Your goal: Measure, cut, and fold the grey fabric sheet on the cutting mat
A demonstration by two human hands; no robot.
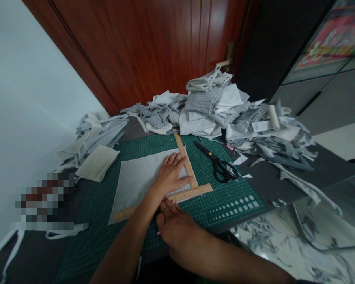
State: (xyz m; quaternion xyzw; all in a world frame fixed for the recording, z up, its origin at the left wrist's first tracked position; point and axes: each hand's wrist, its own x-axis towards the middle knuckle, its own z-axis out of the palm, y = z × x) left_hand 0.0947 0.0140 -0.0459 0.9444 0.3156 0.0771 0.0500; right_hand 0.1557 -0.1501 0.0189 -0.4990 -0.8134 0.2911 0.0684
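My left hand (172,171) lies flat with fingers spread on a grey cloth piece (136,175) and the upright arm of a wooden T-shaped ruler (189,169). The ruler's long crosspiece runs along the cloth's near edge. Just below that crosspiece, my right hand (177,223) is closed, its fingertips against the ruler's near edge. A small pale tip shows beside the right hand, but what it holds is hidden. Under the cloth is a green cutting mat (225,197). Black-handled scissors (215,161) rest on the mat, right of the ruler.
Heaped grey and white fabric (207,106) lines the table's back, with more scraps (272,134) at right. A folded cloth (97,162) overlaps the mat's left side. Fabric strips (307,183) hang over the right edge. A wooden door (154,47) stands behind; offcuts litter the floor.
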